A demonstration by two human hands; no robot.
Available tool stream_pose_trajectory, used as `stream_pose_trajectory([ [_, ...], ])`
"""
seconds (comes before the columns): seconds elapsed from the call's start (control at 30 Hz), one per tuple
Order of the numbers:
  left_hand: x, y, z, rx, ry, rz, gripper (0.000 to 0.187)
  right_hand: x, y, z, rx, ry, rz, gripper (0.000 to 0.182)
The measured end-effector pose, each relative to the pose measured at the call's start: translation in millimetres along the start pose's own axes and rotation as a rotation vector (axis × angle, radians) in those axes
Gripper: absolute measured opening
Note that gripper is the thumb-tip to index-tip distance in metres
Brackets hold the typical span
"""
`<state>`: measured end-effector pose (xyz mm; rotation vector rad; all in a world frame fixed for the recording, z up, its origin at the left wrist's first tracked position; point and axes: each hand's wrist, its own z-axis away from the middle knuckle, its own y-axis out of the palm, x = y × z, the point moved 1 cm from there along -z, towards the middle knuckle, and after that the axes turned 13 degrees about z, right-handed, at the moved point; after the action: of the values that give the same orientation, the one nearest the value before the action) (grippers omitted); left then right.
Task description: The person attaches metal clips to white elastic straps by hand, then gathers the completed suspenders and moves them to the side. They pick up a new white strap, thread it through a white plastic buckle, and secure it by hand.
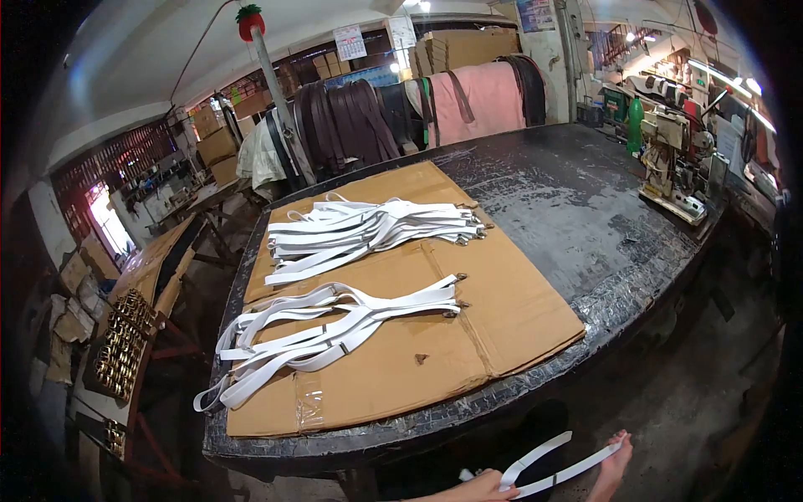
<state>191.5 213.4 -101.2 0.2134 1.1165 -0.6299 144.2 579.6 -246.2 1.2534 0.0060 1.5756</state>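
At the bottom of the view, in front of the table, I hold a pair of white suspenders [562, 477]. My left hand [483, 487] is closed around the straps where they come together. One strap end sticks up loose from it. My right hand [617, 458] pinches the end of the other strap, which runs stretched between both hands and carries a small dark slider. On the cardboard sheet [535, 318] lie a few more white suspenders [335, 326] with metal clips, and behind them a thicker pile of suspenders [376, 226]. The lower part of each hand is cut off.
The cardboard rests on a dark, scuffed table [585, 217]. A machine [669, 159] and a green bottle [636, 125] stand at its far right. Dark straps [343, 121] and pink material [485, 100] hang behind. Rows of brass-coloured buckles [125, 343] lie on a bench at left.
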Motion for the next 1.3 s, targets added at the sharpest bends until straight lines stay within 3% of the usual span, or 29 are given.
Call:
stream_pose_trajectory([
  [0.07, 14.2, -5.4, 13.2, 0.036, -0.141, 1.086, 0.031, 11.7, -26.7, -33.4, -0.005, -0.068, -0.035, 0.020],
  [0.1, -1.6, -11.9, 20.0, 0.031, -0.139, 1.088, 0.031, 16.5, -39.2, -47.2, -0.016, -0.108, -0.057, 0.020],
  [0.2, -92.6, -33.7, 43.9, 0.051, -0.167, 0.607, 0.043, 31.1, -60.4, -81.2, -0.121, -0.221, 0.029, 0.022],
  [0.23, -94.0, -30.9, 46.2, 0.109, -0.055, 0.720, 0.036, 31.5, -60.2, -85.1, -0.145, -0.235, 0.060, 0.023],
  [0.27, -75.9, -25.7, 36.0, 0.118, 0.117, 0.652, 0.035, 32.4, -50.5, -81.8, -0.141, -0.234, 0.057, 0.023],
  [0.33, -41.3, -20.1, 17.0, 0.172, 0.013, 0.530, 0.036, 30.3, -31.4, -77.7, -0.115, -0.201, 0.092, 0.023],
  [0.4, -20.1, -13.3, 3.5, 0.183, 0.044, 0.493, 0.037, 27.2, -31.3, -92.1, -0.079, -0.178, 0.066, 0.023],
  [0.43, -45.3, -12.7, 10.5, 0.156, -0.049, 0.541, 0.042, 25.8, -32.5, -98.2, -0.047, -0.159, 0.044, 0.023],
  [0.5, -55.0, -8.3, 12.5, 0.137, -0.164, 0.584, 0.049, 30.4, -21.9, -97.4, 0.071, -0.129, 0.114, 0.020],
  [0.53, -47.4, -7.5, 8.5, 0.108, -0.095, 0.502, 0.042, 28.9, -18.5, -103.7, 0.364, -0.121, -0.020, 0.016],
  [0.6, -25.6, -8.9, 4.9, 0.120, 0.002, 0.310, 0.031, 31.1, 1.5, -97.0, 0.195, -0.182, 0.032, 0.013],
  [0.63, -15.0, -14.2, 0.5, 0.124, -0.020, 0.187, 0.028, 35.6, 0.2, -100.6, 0.260, -0.110, -0.030, 0.010],
  [0.67, -3.0, -18.4, -4.1, 0.147, -0.041, 0.066, 0.026, 28.5, -9.5, -122.5, 0.220, -0.178, 0.009, 0.011],
  [0.7, 1.6, -21.1, -2.9, 0.082, 0.047, 0.030, 0.027, 29.5, -18.7, -138.2, 0.415, -0.127, -0.011, 0.014],
  [0.73, 1.7, -19.6, 2.9, 0.021, 0.132, 0.010, 0.030, 39.5, 11.4, -110.0, 0.196, -0.183, -0.064, 0.010],
  [0.8, -9.9, -25.7, 14.3, 0.039, -0.052, 0.049, 0.029, 42.7, -14.3, -147.9, 0.309, -0.190, -0.050, 0.006],
  [0.83, -11.9, -33.0, 23.9, 0.057, -0.054, 0.035, 0.027, 44.7, -24.8, -160.9, 0.352, -0.168, -0.196, 0.007],
  [0.87, -18.7, -39.8, 27.5, 0.058, -0.031, 0.024, 0.026, 56.4, -15.1, -146.8, -0.033, -0.138, -0.055, 0.012],
  [0.93, -21.7, -51.9, 49.7, 0.073, -0.124, 0.107, 0.023, 78.1, -49.6, -168.6, -0.312, -0.133, -0.097, 0.013],
  [1.07, -64.8, -68.0, 83.4, 0.103, -0.126, -0.088, 0.018, 144.7, -104.3, -179.6, -0.502, -0.328, 0.170, 0.010],
  [1.13, -94.7, -66.0, 90.9, 0.089, -0.451, -0.122, 0.032, 183.4, -159.0, -216.0, -0.571, -0.248, 0.189, 0.009],
  [1.17, -70.6, -67.8, 90.7, 0.063, -0.150, 0.030, 0.016, 195.5, -167.0, -209.0, -0.577, -0.385, 0.236, 0.012],
  [1.2, -61.1, -73.3, 87.7, 0.177, -0.071, -0.051, 0.014, 212.3, -158.2, -200.0, -0.707, -0.312, 0.247, 0.017],
  [1.3, -67.2, -53.6, 62.3, 0.162, -0.105, 0.020, 0.024, 210.9, -154.1, -194.7, -0.644, -0.352, 0.263, 0.023],
])
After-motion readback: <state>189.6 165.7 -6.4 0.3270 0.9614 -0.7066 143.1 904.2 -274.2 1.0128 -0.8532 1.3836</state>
